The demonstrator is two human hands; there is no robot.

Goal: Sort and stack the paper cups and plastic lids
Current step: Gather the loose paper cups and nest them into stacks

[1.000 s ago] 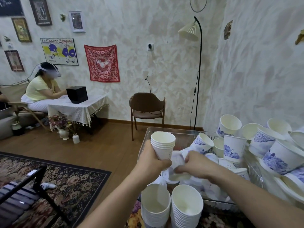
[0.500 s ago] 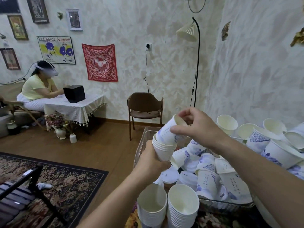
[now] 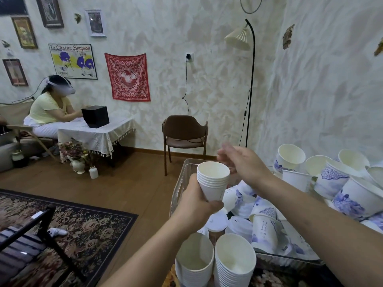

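Partly sorted, at a guess. Two tall stacks [image 3: 215, 264] of nested white cups standing at bottom centre, side by side and touching or nearly so. A third, shorter stack [image 3: 212, 180] held up at centre frame, rims showing as several close rings. Much left to do: a heap of loose cups [image 3: 331, 179] filling the right of the frame, tipped every which way, some mouth-up, some on their sides. More cups and a few flat white lids [image 3: 217, 221] lying jumbled in the clear bin [image 3: 182, 179] just below the raised stack. No stack of lids visible (perhaps out of shot).

Left hand [image 3: 196, 204] clenched round the lower part of the short stack, thumb across the front, holding it upright with a slight tilt. Right hand [image 3: 246, 164] just above and right of the stack's mouth, fingers loosely bent, holding nothing visible; fingertips blurred, so cannot tell more.

Held cups plain white on the side shown; many in the heap printed with blue patterns. Thin paper, light, easily crushed by a hard squeeze.
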